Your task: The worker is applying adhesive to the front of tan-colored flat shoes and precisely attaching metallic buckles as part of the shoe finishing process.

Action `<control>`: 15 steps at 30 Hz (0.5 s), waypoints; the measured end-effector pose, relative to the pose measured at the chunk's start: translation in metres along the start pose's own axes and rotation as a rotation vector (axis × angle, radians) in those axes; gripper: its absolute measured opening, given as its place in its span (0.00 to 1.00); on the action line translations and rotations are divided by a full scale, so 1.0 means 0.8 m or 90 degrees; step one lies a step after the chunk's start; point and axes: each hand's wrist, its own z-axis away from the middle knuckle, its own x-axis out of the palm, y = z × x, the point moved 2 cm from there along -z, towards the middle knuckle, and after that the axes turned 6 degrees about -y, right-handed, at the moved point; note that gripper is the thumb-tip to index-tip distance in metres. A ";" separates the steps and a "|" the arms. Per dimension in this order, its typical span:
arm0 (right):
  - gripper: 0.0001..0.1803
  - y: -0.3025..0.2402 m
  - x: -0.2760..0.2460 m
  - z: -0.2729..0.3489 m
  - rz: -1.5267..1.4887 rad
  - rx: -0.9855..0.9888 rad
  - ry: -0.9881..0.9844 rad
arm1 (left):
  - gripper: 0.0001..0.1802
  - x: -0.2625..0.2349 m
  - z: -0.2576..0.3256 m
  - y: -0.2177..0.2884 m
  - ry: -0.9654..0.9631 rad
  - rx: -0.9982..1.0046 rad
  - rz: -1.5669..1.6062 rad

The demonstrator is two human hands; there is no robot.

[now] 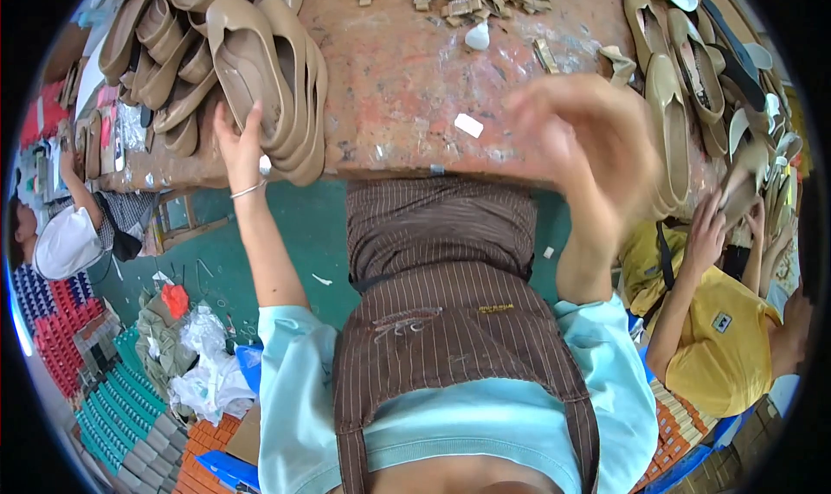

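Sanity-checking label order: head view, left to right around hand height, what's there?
White-sleeved co-worker → person's left hand → small white rectangular piece → person's blurred right hand → light beige shoe → shoe held by another co-worker.

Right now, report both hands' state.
Left hand: open, fingers spread, at the glossy beige slip-on shoes; contact unclear.
Right hand: blurred, fingers curved; open or closed cannot be told.

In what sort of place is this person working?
Most likely a shoe workshop: beige shoes are piled on a stained worktable, with loose tan bow-like trims heaped at its far side.
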 end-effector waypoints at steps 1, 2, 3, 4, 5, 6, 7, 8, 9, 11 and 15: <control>0.15 0.061 -0.028 0.004 0.084 0.113 0.030 | 0.31 0.000 -0.001 0.005 -0.017 -0.092 -0.037; 0.15 0.114 -0.041 0.010 0.127 0.202 0.090 | 0.31 -0.004 -0.005 0.006 -0.013 -0.086 -0.038; 0.17 0.160 -0.052 0.016 0.211 0.249 0.096 | 0.28 -0.011 -0.006 -0.003 -0.062 -0.181 0.012; 0.18 0.197 -0.061 0.024 0.301 0.300 0.107 | 0.26 -0.012 -0.006 -0.009 -0.120 -0.280 0.064; 0.18 0.229 -0.065 0.028 0.304 0.307 0.114 | 0.22 -0.006 -0.003 0.000 -0.103 -0.324 0.051; 0.20 0.253 -0.069 0.027 0.358 0.279 0.105 | 0.22 -0.010 -0.002 0.000 -0.109 -0.327 0.048; 0.22 0.268 -0.065 0.019 0.407 0.245 0.089 | 0.23 -0.018 -0.001 -0.004 -0.120 -0.329 0.056; 0.22 0.281 -0.062 0.016 0.405 0.244 0.088 | 0.24 -0.023 -0.001 -0.007 -0.131 -0.331 0.065; 0.24 0.293 -0.060 0.013 0.441 0.229 0.078 | 0.25 -0.025 -0.001 -0.009 -0.147 -0.299 0.065; 0.24 0.303 -0.049 0.003 0.480 0.225 0.079 | 0.25 -0.025 -0.005 -0.006 -0.122 -0.315 0.059; 0.14 0.309 -0.043 -0.006 0.530 0.264 0.072 | 0.28 -0.002 -0.021 0.035 -0.090 -0.245 0.000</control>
